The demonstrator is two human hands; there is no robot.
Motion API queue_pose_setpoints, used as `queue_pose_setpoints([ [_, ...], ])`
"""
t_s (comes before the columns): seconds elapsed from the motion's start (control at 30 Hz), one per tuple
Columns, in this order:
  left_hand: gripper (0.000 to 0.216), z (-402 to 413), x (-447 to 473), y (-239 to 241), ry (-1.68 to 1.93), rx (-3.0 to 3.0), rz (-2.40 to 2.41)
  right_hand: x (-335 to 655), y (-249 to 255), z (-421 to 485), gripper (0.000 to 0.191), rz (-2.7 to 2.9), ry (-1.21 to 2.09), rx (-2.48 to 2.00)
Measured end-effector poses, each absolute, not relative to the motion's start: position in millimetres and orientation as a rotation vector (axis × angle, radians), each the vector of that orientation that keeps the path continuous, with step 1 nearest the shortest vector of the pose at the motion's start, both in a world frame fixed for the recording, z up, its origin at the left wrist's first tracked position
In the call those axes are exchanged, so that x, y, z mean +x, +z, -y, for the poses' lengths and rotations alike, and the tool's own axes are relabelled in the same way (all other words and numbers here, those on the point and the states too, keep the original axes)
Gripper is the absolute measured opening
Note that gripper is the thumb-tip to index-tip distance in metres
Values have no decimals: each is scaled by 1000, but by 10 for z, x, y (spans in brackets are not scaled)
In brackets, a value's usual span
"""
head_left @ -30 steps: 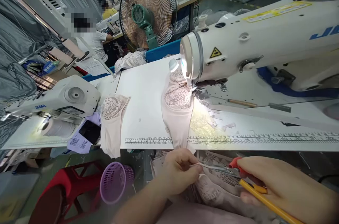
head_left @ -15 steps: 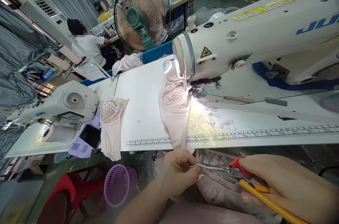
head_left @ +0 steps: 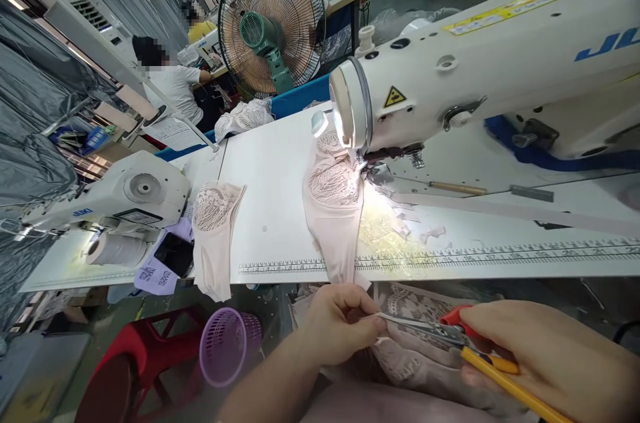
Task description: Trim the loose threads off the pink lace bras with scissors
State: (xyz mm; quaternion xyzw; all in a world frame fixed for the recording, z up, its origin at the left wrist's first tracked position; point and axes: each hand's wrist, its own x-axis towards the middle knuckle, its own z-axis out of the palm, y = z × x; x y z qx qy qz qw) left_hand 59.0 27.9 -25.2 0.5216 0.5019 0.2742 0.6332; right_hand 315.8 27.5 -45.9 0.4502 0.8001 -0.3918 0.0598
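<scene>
Our left grip [head_left: 337, 329] pinches the garment [head_left: 334, 233] at its six-o'clock end; our right grip [head_left: 535, 343] grasps scissors [head_left: 454, 335], blades [head_left: 417, 324] toward nine o'clock.

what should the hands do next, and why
Perhaps draw the scissors back slightly from the left hand before any cut: the right hand grips them by the handles, and the blades reach right up to the left hand's pinched fingertips. Whether the blades are open is hard to tell.
</scene>
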Motion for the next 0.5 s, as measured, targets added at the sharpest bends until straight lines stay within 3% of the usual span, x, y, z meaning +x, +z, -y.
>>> queue_pose_setpoints([
  [0.5, 19, -286, 597, -281, 603, 1155, -1184, 3160, -545, -229, 36, -2478, -1255, 1428],
])
